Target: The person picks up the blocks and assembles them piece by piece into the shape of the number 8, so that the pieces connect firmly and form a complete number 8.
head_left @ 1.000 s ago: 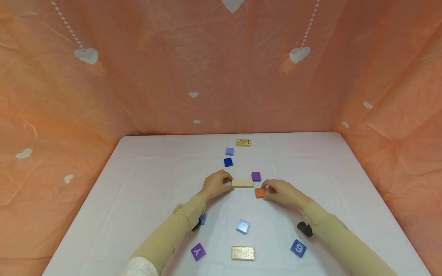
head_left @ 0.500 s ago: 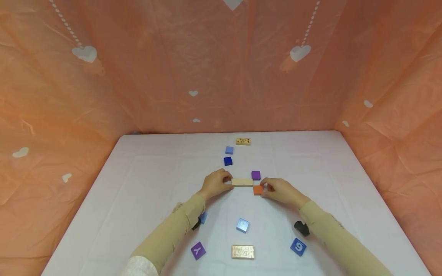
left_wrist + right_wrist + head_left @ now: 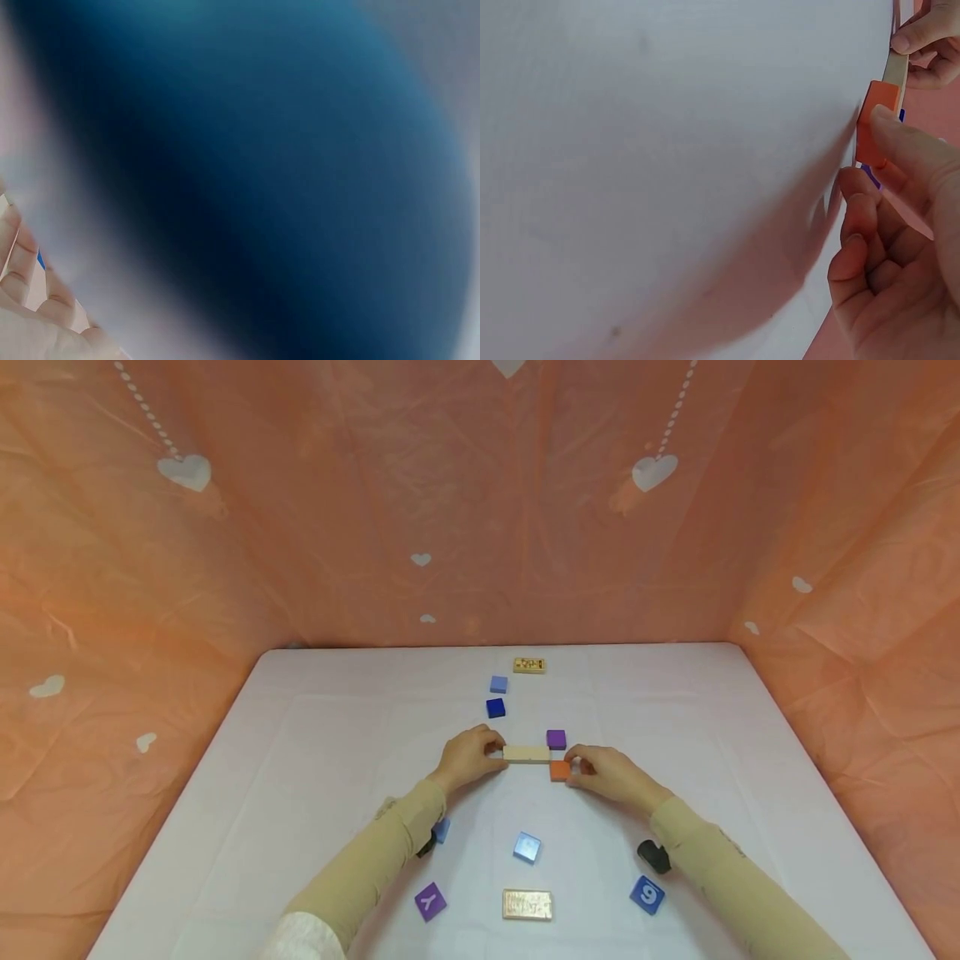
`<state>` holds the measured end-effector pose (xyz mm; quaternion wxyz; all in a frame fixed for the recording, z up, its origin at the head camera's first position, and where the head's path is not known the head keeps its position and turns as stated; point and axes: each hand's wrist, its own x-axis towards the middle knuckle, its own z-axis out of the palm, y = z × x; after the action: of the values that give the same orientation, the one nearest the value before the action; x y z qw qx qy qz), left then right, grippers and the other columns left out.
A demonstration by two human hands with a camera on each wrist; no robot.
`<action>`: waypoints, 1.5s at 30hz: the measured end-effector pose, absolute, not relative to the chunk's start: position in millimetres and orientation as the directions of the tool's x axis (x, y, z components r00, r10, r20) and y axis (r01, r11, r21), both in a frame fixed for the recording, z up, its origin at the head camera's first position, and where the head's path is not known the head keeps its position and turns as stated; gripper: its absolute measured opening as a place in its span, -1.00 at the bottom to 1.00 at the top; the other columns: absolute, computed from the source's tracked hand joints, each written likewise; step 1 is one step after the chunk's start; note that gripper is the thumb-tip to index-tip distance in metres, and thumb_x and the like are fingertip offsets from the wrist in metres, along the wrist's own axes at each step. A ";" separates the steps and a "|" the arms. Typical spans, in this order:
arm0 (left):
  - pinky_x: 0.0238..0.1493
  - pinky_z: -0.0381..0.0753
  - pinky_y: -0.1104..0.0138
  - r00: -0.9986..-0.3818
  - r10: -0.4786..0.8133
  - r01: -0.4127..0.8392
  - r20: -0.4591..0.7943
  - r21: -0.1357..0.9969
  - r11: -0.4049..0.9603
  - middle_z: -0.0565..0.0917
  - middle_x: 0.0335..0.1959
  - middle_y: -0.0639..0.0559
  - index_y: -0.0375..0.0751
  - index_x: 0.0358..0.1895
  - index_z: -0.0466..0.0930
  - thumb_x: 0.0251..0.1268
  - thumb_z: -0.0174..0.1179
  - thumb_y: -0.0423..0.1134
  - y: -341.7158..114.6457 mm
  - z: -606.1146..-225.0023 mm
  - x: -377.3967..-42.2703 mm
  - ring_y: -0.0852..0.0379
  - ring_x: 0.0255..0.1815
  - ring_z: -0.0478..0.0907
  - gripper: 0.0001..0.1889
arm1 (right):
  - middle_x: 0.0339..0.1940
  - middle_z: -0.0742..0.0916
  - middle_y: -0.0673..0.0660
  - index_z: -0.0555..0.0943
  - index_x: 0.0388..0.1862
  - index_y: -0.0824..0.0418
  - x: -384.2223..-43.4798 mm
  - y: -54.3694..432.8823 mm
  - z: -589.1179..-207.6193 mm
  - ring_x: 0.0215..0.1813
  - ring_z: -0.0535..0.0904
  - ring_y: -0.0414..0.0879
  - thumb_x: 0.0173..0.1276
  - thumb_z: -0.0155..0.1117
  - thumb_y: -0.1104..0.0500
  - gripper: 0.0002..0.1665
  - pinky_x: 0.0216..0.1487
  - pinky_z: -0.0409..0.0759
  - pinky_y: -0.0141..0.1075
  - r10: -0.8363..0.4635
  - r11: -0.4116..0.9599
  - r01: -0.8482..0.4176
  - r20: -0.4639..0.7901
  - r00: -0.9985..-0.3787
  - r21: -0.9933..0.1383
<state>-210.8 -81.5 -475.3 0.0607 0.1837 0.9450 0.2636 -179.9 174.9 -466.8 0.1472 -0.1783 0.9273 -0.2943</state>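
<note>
My left hand [image 3: 468, 758] pinches the left end of a long cream wooden block [image 3: 527, 754] lying at the middle of the table. Between the thumb and fingers of my right hand [image 3: 613, 773] is an orange square block [image 3: 559, 771], set against the cream block's right front corner. A purple square block [image 3: 556, 740] sits just behind that same end. In the right wrist view my right thumb lies on the orange block [image 3: 876, 120], with the left hand [image 3: 930, 45] gripping the cream block beyond. A blurred dark blue shape [image 3: 285, 180] hides most of the left wrist view.
Farther back stand a dark blue block [image 3: 496, 707], a light blue block [image 3: 498, 684] and a gold block [image 3: 529, 665]. Nearer lie a pale blue tile [image 3: 527, 847], another gold block [image 3: 527, 904], a purple Y tile [image 3: 431, 902] and a blue numbered tile [image 3: 647, 894].
My right hand has slid the orange block slightly left, up to the cream block's corner. The left hand and the cream block have stayed in place.
</note>
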 end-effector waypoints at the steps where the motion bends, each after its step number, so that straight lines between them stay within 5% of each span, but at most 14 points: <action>1: -0.22 0.45 0.33 -0.925 0.379 0.315 -0.018 0.520 0.794 0.60 -0.32 0.06 -0.14 -0.16 0.65 0.01 0.36 -0.12 -81.4 -475.2 -211.1 0.18 -0.32 0.47 -0.69 | -0.49 0.49 -0.01 0.53 0.01 0.08 -180.0 175.0 -466.9 -0.36 0.38 -0.14 0.26 0.26 0.06 -0.66 -0.31 0.36 -0.32 -0.417 0.765 -0.246 -0.166 -0.894 -0.596; 15: -0.18 0.48 0.31 -0.921 0.389 0.323 -0.020 0.522 0.789 0.60 -0.31 0.05 -0.16 -0.13 0.64 0.01 0.36 -0.12 -80.1 -477.9 -214.2 0.17 -0.29 0.49 -0.67 | -0.48 0.51 0.00 0.52 0.02 0.10 -178.9 174.8 -467.5 -0.36 0.40 -0.14 0.25 0.27 0.06 -0.64 -0.28 0.38 -0.32 -0.390 0.772 -0.214 -0.180 -0.903 -0.599; 23: -0.14 0.49 0.29 -0.904 0.421 0.272 -0.066 0.672 0.688 0.61 -0.30 -0.07 -0.30 -0.12 0.60 0.00 0.34 -0.31 -91.2 -473.5 -223.2 0.11 -0.27 0.49 -0.68 | -0.45 0.53 0.00 0.52 0.02 0.09 -177.5 175.7 -470.5 -0.33 0.40 -0.14 0.25 0.26 0.05 -0.64 -0.25 0.40 -0.31 -0.386 0.780 -0.212 -0.188 -0.903 -0.588; 37: -0.16 0.51 0.23 -0.990 0.144 0.093 -0.005 0.740 0.666 0.59 -0.30 -0.16 -0.37 -0.04 0.53 0.08 0.28 -0.30 -96.2 -470.8 -251.5 0.03 -0.29 0.49 -0.64 | -0.44 0.53 -0.02 0.53 -0.02 0.04 -178.4 176.7 -472.0 -0.32 0.41 -0.15 0.26 0.26 0.03 -0.68 -0.23 0.39 -0.31 -0.386 0.774 -0.211 -0.181 -0.904 -0.597; 45: -0.19 0.45 0.25 -0.991 0.132 0.101 0.008 0.693 0.714 0.55 -0.38 -0.10 -0.38 -0.04 0.53 0.06 0.27 -0.31 -92.8 -470.6 -262.8 0.06 -0.33 0.43 -0.64 | -0.48 0.50 -0.01 0.52 -0.02 0.03 -177.1 174.2 -469.5 -0.35 0.40 -0.15 0.25 0.27 0.04 -0.68 -0.28 0.37 -0.32 -0.390 0.764 -0.201 -0.189 -0.901 -0.613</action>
<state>-262.8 -92.8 -470.6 0.0209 0.0629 0.9254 0.3730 -177.1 174.2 -469.5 0.1546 -0.1595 0.9263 -0.3043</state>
